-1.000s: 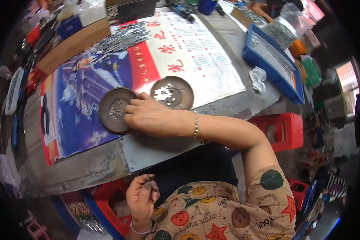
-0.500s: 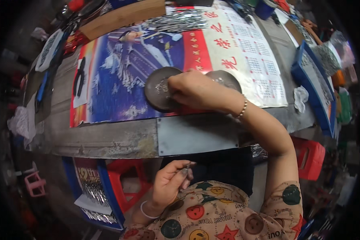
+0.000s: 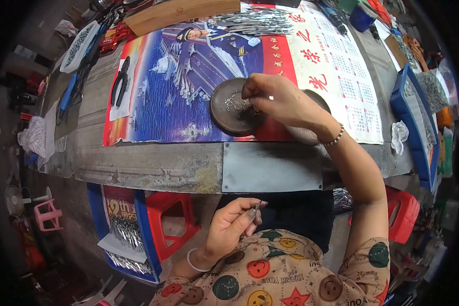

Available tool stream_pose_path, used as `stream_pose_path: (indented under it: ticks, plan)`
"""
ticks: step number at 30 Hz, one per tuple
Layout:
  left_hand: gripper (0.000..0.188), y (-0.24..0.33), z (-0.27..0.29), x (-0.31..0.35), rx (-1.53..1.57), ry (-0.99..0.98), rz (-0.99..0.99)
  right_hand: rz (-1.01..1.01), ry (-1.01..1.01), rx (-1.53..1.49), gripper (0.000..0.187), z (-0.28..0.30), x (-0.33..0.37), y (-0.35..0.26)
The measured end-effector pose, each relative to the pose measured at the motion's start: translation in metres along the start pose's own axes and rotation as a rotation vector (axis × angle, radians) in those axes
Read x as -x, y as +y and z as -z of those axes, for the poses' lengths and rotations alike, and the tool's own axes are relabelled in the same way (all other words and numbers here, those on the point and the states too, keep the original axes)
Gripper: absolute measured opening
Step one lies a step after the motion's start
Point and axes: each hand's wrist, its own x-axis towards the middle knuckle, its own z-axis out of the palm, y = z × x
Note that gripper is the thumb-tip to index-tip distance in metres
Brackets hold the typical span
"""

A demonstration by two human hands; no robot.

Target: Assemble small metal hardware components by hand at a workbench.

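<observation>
Closest to me, my left hand [image 3: 228, 229] sits low over my lap, below the bench edge, with thumb and forefinger pinched shut on a small dark metal piece [image 3: 257, 207] whose tip pokes out past the fingers [image 3: 247, 213]. A white band circles that wrist. To the left of it, under the bench, I see a red plastic stool [image 3: 166, 224] beside a blue crate [image 3: 125, 239] with bundles of silvery metal strips in it.

Farther up, the grey bench [image 3: 153, 166] carries a bare metal plate [image 3: 270, 166] along its near edge. My right hand [image 3: 278, 102] reaches over it onto the bench, the fingers curled and closed down into a round dark dish [image 3: 227, 115], where a small heap of tiny shiny parts [image 3: 234, 104] lies; I cannot tell whether a part is actually caught between the fingertips. A second round dish [image 3: 316, 99] sits just beside the first, mostly hidden behind that hand and wrist, which wears a beaded bracelet.

Both dishes rest on a large printed poster calendar [image 3: 188, 76], blue on the left and white on the right. Beyond them lies a pile of silvery strips [image 3: 250, 23] and a long wooden block [image 3: 178, 13]. Black pliers [image 3: 120, 81] lie at the left, and a blue tray [image 3: 410, 117] stands at the far right edge.
</observation>
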Motion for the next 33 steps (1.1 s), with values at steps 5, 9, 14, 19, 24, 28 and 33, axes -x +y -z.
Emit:
stream_pose_path:
  ticks: [5, 9, 14, 19, 24, 28, 33]
  plan:
    - [0.025, 0.003, -0.001, 0.003, -0.061, 0.016, -0.019, 0.002, 0.039, -0.123, 0.017, 0.001, 0.004, 0.009]
    - [0.023, 0.016, -0.004, 0.009, -0.293, 0.03, -0.079, -0.139, -0.044, -0.492, 0.018, 0.011, 0.037, -0.016]
    - [0.018, 0.031, -0.01, -0.004, -0.616, -0.068, -0.154, -0.303, -0.148, -0.887, 0.015, -0.01, 0.117, -0.031]
    - [0.015, 0.031, -0.024, -0.017, -0.878, -0.197, -0.344, -0.312, -0.132, -1.182, 0.013, -0.034, 0.157, -0.033]
    - [0.014, 0.029, -0.037, -0.028, -0.98, -0.284, -0.475, -0.275, -0.224, -1.3, 0.013, -0.036, 0.166, -0.027]
    - [0.017, 0.025, -0.043, -0.033, -1.004, -0.326, -0.535, -0.28, -0.281, -1.259, 0.013, -0.033, 0.171, -0.028]
    - [0.018, 0.023, -0.049, -0.035, -1.03, -0.337, -0.506, -0.264, -0.321, -1.274, 0.014, -0.03, 0.174, -0.024]
